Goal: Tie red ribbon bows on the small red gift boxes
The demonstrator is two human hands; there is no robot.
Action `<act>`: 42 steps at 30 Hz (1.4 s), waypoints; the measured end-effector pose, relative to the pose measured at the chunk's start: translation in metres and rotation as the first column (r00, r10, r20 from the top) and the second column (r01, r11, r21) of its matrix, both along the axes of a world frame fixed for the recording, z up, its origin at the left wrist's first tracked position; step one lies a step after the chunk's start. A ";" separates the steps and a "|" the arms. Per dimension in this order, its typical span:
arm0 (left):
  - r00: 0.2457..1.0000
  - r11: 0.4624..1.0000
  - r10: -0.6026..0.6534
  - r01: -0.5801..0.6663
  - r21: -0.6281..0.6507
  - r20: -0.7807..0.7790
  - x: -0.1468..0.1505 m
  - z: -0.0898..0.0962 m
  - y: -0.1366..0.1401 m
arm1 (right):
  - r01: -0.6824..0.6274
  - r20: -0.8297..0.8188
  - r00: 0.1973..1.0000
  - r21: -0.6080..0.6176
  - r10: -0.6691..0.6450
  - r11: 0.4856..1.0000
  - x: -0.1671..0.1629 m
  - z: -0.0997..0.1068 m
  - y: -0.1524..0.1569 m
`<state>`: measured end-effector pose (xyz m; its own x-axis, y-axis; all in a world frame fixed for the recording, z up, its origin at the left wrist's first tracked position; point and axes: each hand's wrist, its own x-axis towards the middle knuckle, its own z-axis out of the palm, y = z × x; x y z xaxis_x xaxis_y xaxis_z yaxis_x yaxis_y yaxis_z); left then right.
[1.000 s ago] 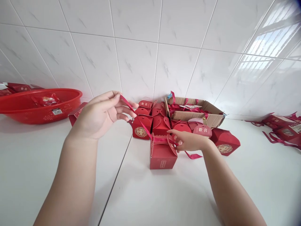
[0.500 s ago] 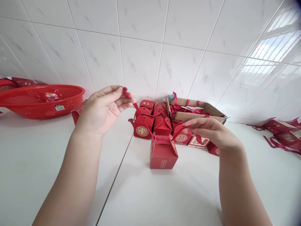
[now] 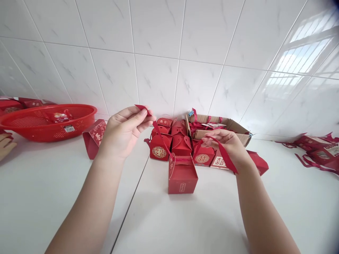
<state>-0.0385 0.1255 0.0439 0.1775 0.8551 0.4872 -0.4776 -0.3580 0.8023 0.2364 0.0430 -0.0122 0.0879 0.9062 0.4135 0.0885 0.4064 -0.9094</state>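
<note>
A small red gift box (image 3: 182, 179) stands upright on the white table (image 3: 169, 225) between my hands. Through the top of the box runs a red ribbon (image 3: 162, 137), its two ends drawn up and outward. My left hand (image 3: 125, 132) pinches one end between thumb and fingers, with a short tail showing above the fingertips. The other end is pinched by my right hand (image 3: 222, 143), and its loose tail hangs in front of the wrist. Both hands are raised off the table, level with the boxes behind.
Several red gift boxes (image 3: 160, 148) stand in rows behind. A cardboard box (image 3: 239, 128) holds red ribbons. At left are a red plastic basket (image 3: 47, 130), a lone gift box (image 3: 94, 139) and another person's hand (image 3: 5, 144). More boxes with ribbons (image 3: 317, 150) lie right.
My hands have come slightly closer together, and the ribbon tail now hangs longer at my right hand. Another person's hand has appeared at the left edge. The view has tilted up a little.
</note>
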 end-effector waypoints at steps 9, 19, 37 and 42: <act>0.998 0.998 0.054 -0.054 -0.027 0.008 0.012 0.000 0.005 | 0.238 -0.175 0.958 0.047 -0.227 0.970 -0.010 0.008 0.008; 0.996 0.999 0.049 -0.049 -0.004 0.072 0.051 0.007 0.009 | 0.336 -0.278 0.920 0.201 -0.276 0.920 -0.030 0.029 -0.003; 0.993 0.979 0.106 -0.113 0.170 0.050 0.061 0.011 -0.010 | 0.472 -0.202 0.879 0.257 -0.431 0.843 -0.043 0.047 -0.001; 0.996 0.981 0.091 -0.092 0.168 0.018 0.058 0.012 -0.016 | 0.539 -0.280 0.839 0.306 -0.467 0.784 -0.051 0.046 0.002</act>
